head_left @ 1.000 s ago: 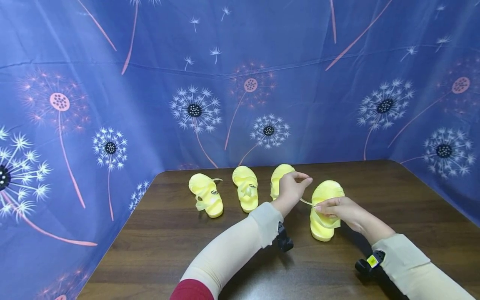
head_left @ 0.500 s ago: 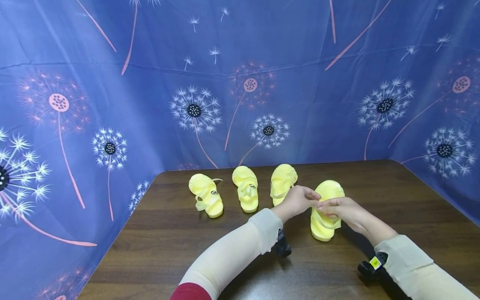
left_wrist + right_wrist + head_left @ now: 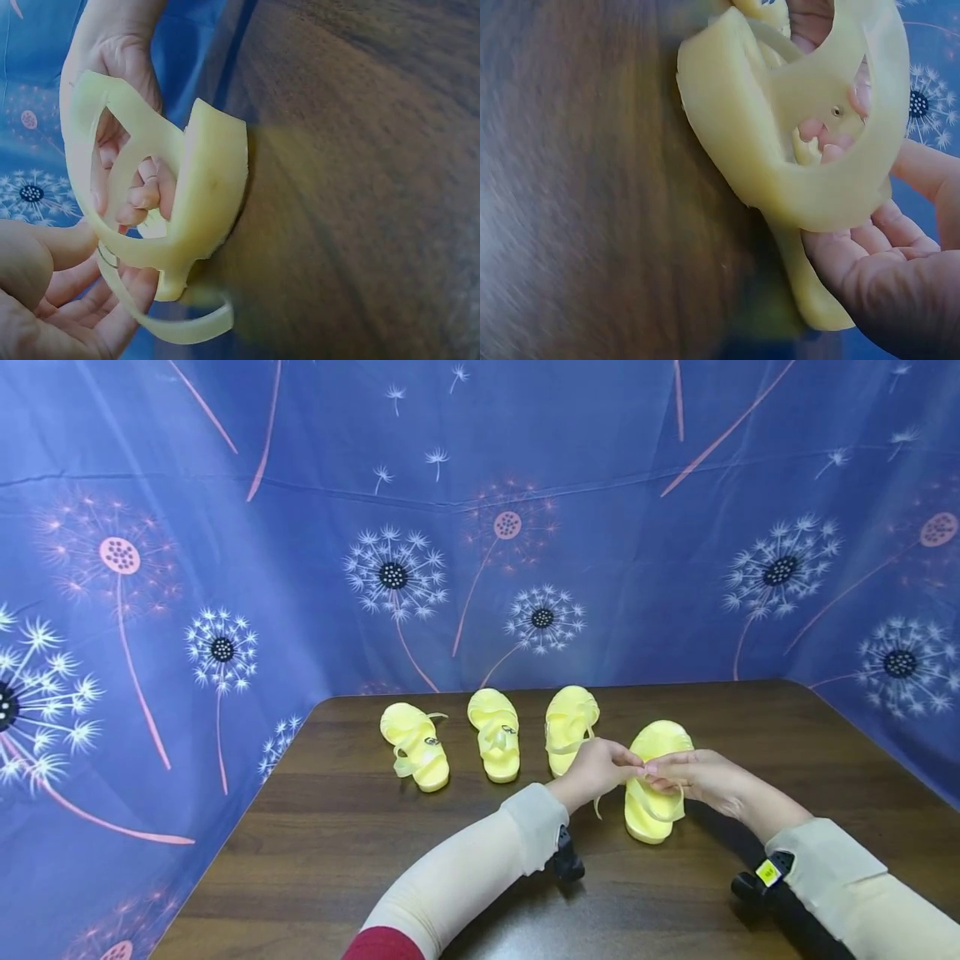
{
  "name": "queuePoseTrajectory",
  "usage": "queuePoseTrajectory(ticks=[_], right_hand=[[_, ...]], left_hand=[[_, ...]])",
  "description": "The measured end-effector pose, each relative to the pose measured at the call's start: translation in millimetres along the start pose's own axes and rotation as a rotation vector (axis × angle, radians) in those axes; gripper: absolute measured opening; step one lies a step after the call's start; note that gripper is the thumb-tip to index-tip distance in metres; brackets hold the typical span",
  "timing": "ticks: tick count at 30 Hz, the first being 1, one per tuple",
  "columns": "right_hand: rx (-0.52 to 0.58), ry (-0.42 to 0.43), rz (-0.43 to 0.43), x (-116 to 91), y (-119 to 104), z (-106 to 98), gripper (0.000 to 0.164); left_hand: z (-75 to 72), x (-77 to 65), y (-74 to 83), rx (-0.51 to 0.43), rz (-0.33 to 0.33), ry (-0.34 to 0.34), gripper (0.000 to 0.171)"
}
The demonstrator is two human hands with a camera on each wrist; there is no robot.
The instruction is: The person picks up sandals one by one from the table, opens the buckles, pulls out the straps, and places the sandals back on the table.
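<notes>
A yellow sandal point(image 3: 662, 739) lies at the right of the row, toe toward me. Over its left side my two hands meet at the fingertips. My left hand point(image 3: 596, 768) pinches the thin ankle strap, whose loose end point(image 3: 187, 330) curves out below the fingers in the left wrist view. From the right, my right hand point(image 3: 712, 781) reaches over the sandal and pinches the strap near the same spot. The open front bands point(image 3: 840, 199) show large in the right wrist view. Fingers cover the fastening itself.
Three more yellow sandals stand toward the back: one far left point(image 3: 431, 772), one in the middle point(image 3: 501, 764) and one point(image 3: 573, 706) just behind my left hand. A brown wooden table point(image 3: 337, 860) carries them all. Behind it hangs a blue dandelion-print cloth point(image 3: 637, 568).
My left hand has come down and right from beside the third sandal to meet my right hand. The strap, stretched out leftward before, now has its end hanging below the left hand.
</notes>
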State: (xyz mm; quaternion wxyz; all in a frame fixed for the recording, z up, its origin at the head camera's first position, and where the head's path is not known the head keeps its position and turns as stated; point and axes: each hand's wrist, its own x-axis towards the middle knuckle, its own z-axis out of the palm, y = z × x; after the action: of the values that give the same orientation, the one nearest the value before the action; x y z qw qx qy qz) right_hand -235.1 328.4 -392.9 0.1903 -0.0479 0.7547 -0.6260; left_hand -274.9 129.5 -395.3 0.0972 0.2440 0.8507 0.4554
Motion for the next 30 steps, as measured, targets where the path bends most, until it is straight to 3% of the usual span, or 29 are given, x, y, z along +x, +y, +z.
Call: queuePoseTrajectory(ticks=[9,16,26,30], right_hand=[[-0.194,0.043,0.014,-2.7,-16.2,2.4,0.024],[-0.144,0.089,0.011,-6.0,-8.1,-1.6,0.021],[-0.040,0.061,-0.009,-7.7,2.3,-7.4,0.019],[-0.070,0.032,-0.022,-6.3,0.3,-8.8,0.023]], left_hand=[[1.4,-1.3,4.9,0.135,0.049,0.014,0.010],[6.2,-3.7,5.0,0.086,0.034,0.038,0.008],[7.4,-6.3,0.1,0.059,0.002,0.062,0.007],[6.1,-5.3,1.2,0.048,-0.014,0.072,0.006]])
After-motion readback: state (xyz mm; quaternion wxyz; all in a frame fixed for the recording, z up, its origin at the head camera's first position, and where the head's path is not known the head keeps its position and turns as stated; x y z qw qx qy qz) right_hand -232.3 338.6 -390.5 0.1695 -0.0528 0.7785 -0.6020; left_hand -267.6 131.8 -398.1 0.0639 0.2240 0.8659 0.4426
